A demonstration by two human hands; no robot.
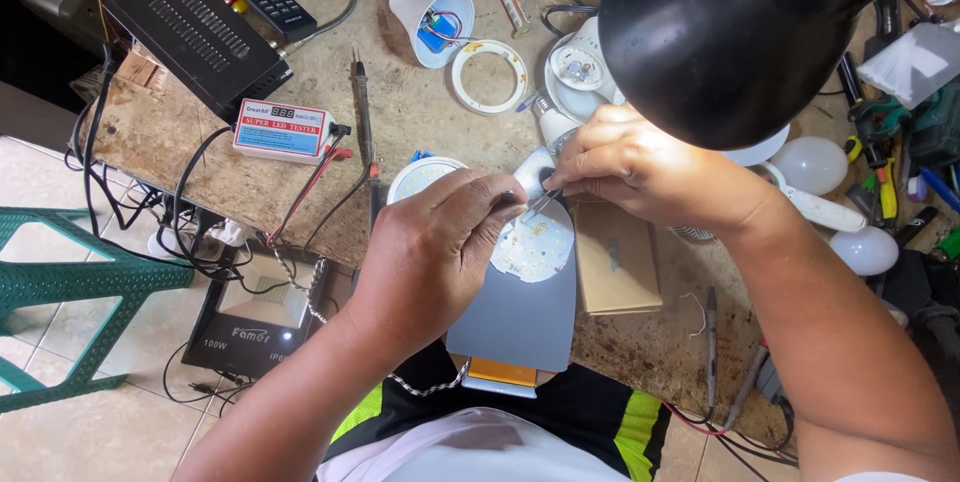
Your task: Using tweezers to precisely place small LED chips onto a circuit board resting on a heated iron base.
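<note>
Under two hands [440, 242], one LED disc [535, 247]

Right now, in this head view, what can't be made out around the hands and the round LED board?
- Tweezer tips: too small, and the right hand hides their grip.
- Round LED board: left part hidden under the left hand; chips too small.
- Bulb parts: partly hidden behind the black lamp shade.

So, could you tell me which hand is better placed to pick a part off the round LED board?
Probably the right hand: it already holds the tweezers with their tips over the round LED board. The left hand rests on the board's edge, steadying it.
</note>
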